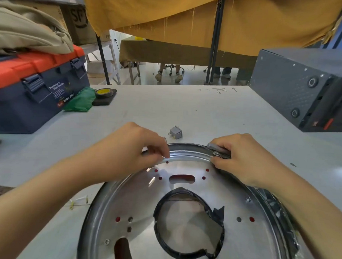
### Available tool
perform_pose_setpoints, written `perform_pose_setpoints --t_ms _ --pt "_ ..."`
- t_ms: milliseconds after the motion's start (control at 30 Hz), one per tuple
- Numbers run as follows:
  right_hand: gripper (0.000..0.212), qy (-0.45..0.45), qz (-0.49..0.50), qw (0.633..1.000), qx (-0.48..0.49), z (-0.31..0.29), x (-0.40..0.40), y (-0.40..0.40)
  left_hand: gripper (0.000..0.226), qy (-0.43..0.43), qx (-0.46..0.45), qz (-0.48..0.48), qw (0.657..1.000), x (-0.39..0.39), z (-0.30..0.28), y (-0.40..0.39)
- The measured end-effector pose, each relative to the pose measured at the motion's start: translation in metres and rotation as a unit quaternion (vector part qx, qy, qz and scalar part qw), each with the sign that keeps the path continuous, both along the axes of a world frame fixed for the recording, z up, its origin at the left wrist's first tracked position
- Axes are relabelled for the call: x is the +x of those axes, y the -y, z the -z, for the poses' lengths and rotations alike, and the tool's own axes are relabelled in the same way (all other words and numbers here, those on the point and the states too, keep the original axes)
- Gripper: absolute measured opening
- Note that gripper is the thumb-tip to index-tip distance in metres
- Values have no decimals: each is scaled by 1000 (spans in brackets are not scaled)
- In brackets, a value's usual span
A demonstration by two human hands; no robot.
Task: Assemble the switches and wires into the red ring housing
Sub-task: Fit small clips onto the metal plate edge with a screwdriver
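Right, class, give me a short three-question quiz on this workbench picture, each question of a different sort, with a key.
1. True or false: the small grey switch is lying loose on the table, beyond the far rim of the metal ring housing.
2. Multiple choice: where is the toolbox? A) far left of the table B) far right C) inside the housing
3. Fill in: the left hand and right hand both pinch at the housing's ____ rim.

Key: 1 true; 2 A; 3 far
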State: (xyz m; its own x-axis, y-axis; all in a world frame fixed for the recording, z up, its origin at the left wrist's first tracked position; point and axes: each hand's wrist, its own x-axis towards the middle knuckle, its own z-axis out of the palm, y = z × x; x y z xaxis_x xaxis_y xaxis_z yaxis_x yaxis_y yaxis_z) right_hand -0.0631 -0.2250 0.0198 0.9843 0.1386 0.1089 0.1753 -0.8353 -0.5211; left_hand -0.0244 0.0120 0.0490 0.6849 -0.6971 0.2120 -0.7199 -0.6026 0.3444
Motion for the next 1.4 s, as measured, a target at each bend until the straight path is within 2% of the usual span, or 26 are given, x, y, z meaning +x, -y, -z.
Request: perform_pose_setpoints --t_ms 300,633,733,900,1000,1400 --pt "16 -9 1 1000 -5 2 2 0 13 45 59 1 997 3 15 8" --pt "21 -7 -2 1000 -13 2 3 0 8 123 43 23 991 3 23 9" --pt "26 -6 -2 1000 -9 2 3 0 9 120 33 11 992 7 24 10" --pt "18 -7 -4 1000 -10 3 3 0 11 63 24 -26 997 12 26 10" --pt "24 -7 -5 1000 -16 3 3 0 10 48 20 -30 998 13 27 10" --pt "29 -7 -6 1000 -14 2 3 0 4 62 14 -39 997 13 29 9"
